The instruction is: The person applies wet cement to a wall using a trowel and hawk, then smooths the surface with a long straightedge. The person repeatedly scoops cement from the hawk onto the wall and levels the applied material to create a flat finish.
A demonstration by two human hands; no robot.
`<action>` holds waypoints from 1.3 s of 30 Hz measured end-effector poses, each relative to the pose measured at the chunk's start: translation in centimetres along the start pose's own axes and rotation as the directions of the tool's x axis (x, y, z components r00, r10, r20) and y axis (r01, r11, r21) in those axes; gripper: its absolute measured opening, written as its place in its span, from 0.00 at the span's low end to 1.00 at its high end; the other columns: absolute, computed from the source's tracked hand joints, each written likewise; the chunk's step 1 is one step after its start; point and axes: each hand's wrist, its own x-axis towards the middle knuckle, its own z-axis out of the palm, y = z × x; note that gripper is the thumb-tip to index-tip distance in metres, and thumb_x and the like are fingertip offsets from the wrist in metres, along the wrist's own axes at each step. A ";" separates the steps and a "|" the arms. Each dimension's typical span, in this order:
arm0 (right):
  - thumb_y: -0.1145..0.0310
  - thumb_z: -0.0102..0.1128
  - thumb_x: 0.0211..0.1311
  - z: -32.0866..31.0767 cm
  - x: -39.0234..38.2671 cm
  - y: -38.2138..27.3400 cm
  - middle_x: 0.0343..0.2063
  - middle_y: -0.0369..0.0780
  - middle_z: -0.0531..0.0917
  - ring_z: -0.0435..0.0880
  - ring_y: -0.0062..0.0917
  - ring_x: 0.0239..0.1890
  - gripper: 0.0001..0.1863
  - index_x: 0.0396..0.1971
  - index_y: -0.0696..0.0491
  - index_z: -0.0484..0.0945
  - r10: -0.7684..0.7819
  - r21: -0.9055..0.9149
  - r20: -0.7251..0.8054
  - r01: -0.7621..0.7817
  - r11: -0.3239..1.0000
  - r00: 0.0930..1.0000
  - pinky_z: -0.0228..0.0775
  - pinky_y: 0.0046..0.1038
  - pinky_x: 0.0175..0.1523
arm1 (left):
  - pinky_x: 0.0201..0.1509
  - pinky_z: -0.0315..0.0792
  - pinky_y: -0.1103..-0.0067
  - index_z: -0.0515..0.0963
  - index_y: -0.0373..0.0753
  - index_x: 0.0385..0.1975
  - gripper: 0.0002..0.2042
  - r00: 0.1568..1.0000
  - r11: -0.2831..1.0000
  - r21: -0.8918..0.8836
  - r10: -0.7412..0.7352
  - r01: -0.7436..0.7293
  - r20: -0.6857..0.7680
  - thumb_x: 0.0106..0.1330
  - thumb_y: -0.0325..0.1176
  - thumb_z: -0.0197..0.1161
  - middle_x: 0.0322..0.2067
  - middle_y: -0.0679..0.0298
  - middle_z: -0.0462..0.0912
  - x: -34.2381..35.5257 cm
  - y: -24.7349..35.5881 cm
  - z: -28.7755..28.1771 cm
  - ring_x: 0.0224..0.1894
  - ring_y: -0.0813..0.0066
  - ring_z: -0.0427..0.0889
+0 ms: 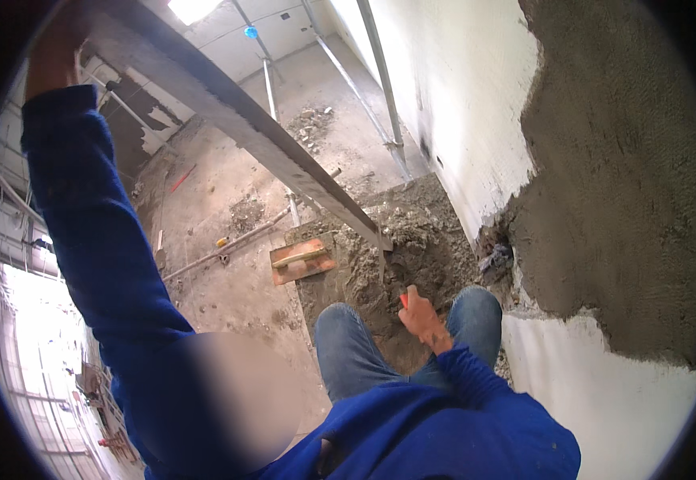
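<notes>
My left hand (pixel 53 64) is raised at the upper left, closed at the upper end of a long grey straightedge (pixel 276 142); its fingers are partly hidden. The bar slants down to a heap of wet mortar (pixel 436 240), its lower end at the mortar. Between my knees, my right hand (pixel 423 317) is closed round the red handle (pixel 404 301) of a trowel. Most of its blade is hard to make out against the grey mortar. An orange plastering float (pixel 304 261) with a pale handle lies at the heap's left edge.
On the right, a white wall (pixel 476 104) bears a rough patch of grey mortar (pixel 620 184). Metal props (pixel 356 84) stand farther back beside rubble (pixel 311 126). A pole (pixel 240 238) lies across the dusty floor, and a red stick (pixel 182 178) lies farther left.
</notes>
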 end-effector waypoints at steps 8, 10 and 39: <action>0.69 0.51 0.51 2.8 1.5 3.0 0.31 0.57 0.77 0.81 0.45 0.30 0.23 0.46 0.65 0.60 0.152 0.127 0.097 -0.164 0.978 0.984 0.70 0.43 0.31 | 0.27 0.71 0.78 0.73 0.31 0.38 0.20 0.990 0.902 -0.426 -0.113 0.064 -0.090 0.68 0.47 0.51 0.27 0.62 0.77 1.9 1.5 1.9 0.26 0.74 0.77; 0.68 0.51 0.52 3.5 1.6 3.5 0.30 0.55 0.77 0.81 0.43 0.29 0.24 0.47 0.66 0.60 0.059 0.052 -0.084 -0.055 0.997 0.995 0.70 0.42 0.31 | 0.27 0.71 0.78 0.72 0.34 0.40 0.21 0.887 0.797 -0.406 -0.452 0.447 0.089 0.68 0.50 0.48 0.27 0.64 0.76 1.7 9.5 1.4 0.26 0.74 0.76; 0.67 0.57 0.60 -31.2 -15.3 -25.0 0.32 0.44 0.80 0.82 0.31 0.30 0.12 0.39 0.59 0.73 -0.798 -0.882 -0.373 0.085 0.463 0.474 0.76 0.28 0.31 | 0.40 0.72 0.59 0.65 0.44 0.55 0.18 0.997 0.977 0.213 0.026 -0.009 -0.076 0.68 0.40 0.41 0.36 0.45 0.77 3.4 6.9 5.2 0.38 0.49 0.78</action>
